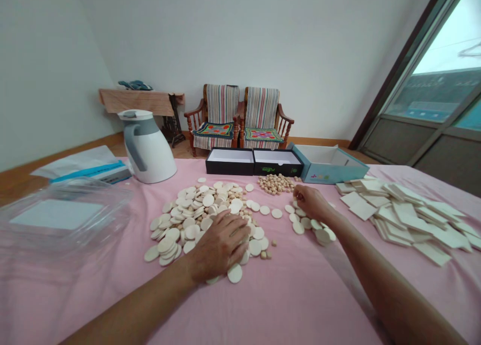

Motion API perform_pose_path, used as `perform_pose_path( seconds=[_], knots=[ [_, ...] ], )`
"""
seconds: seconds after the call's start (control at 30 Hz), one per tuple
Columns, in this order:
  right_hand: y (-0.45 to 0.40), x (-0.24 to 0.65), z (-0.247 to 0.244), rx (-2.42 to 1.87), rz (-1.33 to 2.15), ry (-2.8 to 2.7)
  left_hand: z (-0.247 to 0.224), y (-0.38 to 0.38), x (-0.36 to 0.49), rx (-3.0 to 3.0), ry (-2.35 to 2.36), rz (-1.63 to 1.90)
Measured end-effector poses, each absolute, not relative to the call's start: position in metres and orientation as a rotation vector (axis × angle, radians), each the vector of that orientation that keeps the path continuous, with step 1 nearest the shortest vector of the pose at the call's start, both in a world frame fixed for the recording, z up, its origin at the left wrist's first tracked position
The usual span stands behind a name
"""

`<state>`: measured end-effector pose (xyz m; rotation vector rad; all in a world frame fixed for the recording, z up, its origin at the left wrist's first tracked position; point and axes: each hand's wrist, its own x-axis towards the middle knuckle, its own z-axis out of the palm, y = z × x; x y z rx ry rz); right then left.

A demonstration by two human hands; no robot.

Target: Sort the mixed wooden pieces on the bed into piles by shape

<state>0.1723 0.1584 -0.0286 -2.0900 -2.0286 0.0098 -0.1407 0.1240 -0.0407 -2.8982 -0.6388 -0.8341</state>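
Note:
My left hand (221,242) lies palm down with its fingers spread over the front right part of a large heap of pale round discs (190,215), with small wooden cubes mixed in. My right hand (308,201) is closed above the back of a smaller group of discs (319,230); what its fingers hold, if anything, is hidden. Just behind and left of that hand is a pile of small wooden pieces (276,184). A few loose cubes (263,255) rest at the right front edge of the large heap.
Two open black boxes (230,168) and a light blue box (319,175) stand along the back. Square tiles (409,215) are heaped at right. A white jug (150,149), a clear plastic container (67,215) and a blue-and-white packet (93,172) are at left.

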Motion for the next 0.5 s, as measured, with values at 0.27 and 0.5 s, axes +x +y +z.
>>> perform_pose_path(
  seconds=[0.27,0.5],
  knots=[
    [0.227,0.172,-0.02,-2.165,-0.201,-1.856,-0.041,0.123,-0.141,-2.905,-0.658,-0.815],
    [0.226,0.113,-0.034,-1.725,-0.016,-2.122,-0.04,0.123,-0.141,-2.917,-0.668,-0.792]
  ],
)
